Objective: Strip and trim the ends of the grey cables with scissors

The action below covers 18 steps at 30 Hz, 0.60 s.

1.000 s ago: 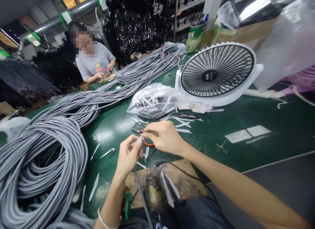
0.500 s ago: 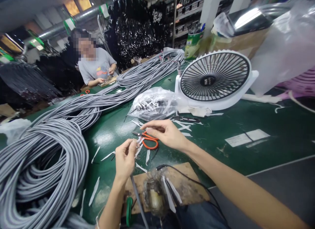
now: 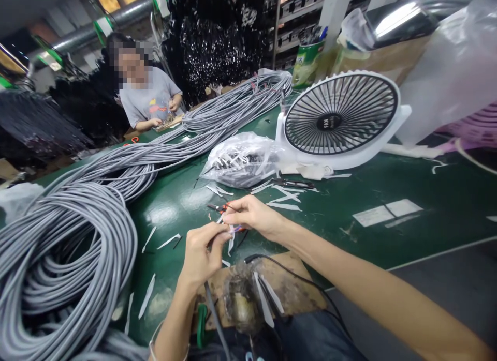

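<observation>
My left hand (image 3: pixel 202 252) is closed around the end of a grey cable (image 3: pixel 216 314), which runs down from it toward my lap. Thin coloured wires (image 3: pixel 235 229) stick out of the cable end between my two hands. My right hand (image 3: pixel 252 216) pinches at these wires, thumb against fingers, close to the left fingertips. Orange-handled scissors (image 3: pixel 218 208) lie on the green table just behind, largely covered by my right hand. White paper-like strips (image 3: pixel 231 244) are scattered around.
Large coils of grey cable (image 3: pixel 112 237) fill the left side. A white fan (image 3: pixel 341 123) stands behind a clear plastic bag (image 3: pixel 240 159) of small pieces. Close to me, a brown board (image 3: pixel 298 283) bears a grimy device (image 3: pixel 244 304). Across the table sits a person (image 3: pixel 151 100).
My right hand has come down to the cable end and its fingers have closed on the wires. My left hand has turned slightly, and coloured wires now show. The view has shifted a little.
</observation>
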Tool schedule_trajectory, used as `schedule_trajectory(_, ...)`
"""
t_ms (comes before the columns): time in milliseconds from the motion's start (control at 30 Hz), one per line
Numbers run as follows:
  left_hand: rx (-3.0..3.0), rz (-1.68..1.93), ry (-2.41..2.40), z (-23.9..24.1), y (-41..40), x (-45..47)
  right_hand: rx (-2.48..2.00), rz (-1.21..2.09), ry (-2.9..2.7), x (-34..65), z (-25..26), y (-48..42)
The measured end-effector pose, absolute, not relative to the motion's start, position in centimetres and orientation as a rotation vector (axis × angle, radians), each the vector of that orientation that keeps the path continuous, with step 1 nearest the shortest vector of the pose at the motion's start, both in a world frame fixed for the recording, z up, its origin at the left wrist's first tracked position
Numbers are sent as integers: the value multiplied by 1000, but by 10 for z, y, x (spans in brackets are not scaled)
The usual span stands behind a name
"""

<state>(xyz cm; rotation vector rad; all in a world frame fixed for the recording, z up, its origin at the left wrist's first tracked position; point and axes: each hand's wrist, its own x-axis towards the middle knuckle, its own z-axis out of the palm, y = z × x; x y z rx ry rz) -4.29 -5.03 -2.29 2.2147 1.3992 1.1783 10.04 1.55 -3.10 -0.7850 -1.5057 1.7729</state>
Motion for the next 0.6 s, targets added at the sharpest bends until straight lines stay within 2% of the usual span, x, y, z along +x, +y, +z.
schedule_trajectory(67,1923,1305,1495,-24,-49,-39,-766,1702,-1469,96,-31,10)
schedule_trajectory(167,1517,1402,1587,-29,-44,-34,-731,1225,-1610,91,-30,-2)
schedule_trajectory(233,1478,1360,1613,-30,-41,-33,-676,861,-1753,92,-29,-7)
schedule_trajectory(300,1585,1247,1628,-30,-41,-34,-663,674,-1827,95,-28,-8)
schedule_trajectory(367,1706,1127,1588,-28,-42,-36,-740,692,-1796,99,-27,-2)
schedule_trajectory(433,1722,1075,1480,-26,-45,-39,-837,855,-1706,102,-28,6)
schedule_trajectory(533,1481,1079,1266,-24,-47,-43,-907,1166,-1614,101,-30,18)
schedule_trajectory(600,1270,1085,1166,-24,-46,-44,-949,1258,-1619,100,-32,21)
